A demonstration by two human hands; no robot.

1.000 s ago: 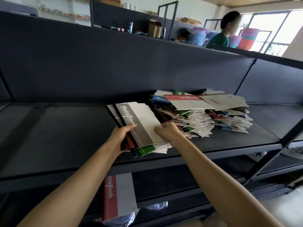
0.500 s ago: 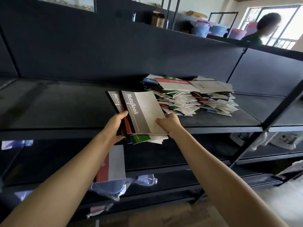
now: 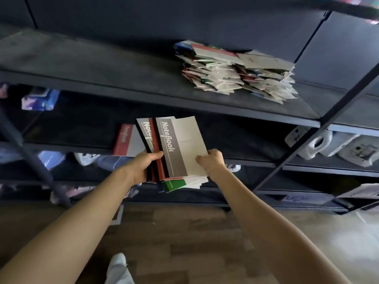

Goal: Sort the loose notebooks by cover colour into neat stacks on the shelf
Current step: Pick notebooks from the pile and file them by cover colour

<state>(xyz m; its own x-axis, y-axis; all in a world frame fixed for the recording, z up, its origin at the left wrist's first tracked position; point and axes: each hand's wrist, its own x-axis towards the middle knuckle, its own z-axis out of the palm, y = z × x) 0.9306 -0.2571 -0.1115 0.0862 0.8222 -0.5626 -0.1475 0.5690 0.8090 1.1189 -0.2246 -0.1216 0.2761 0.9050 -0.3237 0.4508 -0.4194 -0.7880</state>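
— Both hands have lifted the bundle of notebooks [image 3: 174, 148] off the shelf [image 3: 102, 64]; it's now mid-frame, below the shelf edge.

— Which way?

— Long axis up-frame, tilted left; grey top cover, red and green beneath. Left hand [image 3: 141, 167] and right hand [image 3: 211, 160] grip its lower corners; messy pile [image 3: 235, 68] upper right

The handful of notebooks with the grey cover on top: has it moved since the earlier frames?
Yes. The handful of notebooks, held by the left hand and right hand, has come off the shelf, toward the person and below its front edge; the loose pile stays put.
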